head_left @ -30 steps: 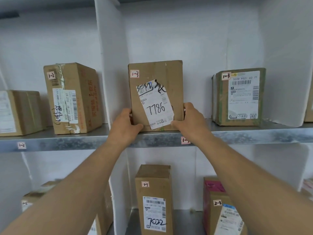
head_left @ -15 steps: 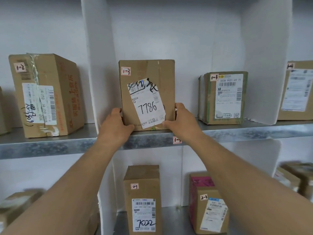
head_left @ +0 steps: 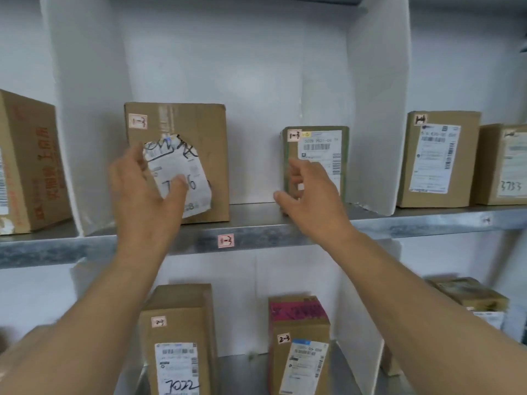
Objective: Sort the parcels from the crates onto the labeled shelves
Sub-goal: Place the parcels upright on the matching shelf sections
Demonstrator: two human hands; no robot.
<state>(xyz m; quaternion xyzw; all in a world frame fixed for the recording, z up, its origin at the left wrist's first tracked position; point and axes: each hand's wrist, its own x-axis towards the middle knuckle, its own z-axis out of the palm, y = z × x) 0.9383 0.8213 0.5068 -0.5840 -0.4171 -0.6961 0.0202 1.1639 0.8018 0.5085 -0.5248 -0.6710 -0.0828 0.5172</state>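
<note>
On the metal shelf, bay 1-3, between two white dividers, stand two parcels: brown box and green-taped box. My left hand, slack and empty, overlaps the brown box's label; my right hand, likewise, overlaps the other.

Both forearms up and forward — left hand and right hand apart, fingers loosely spread, palms empty.
</note>
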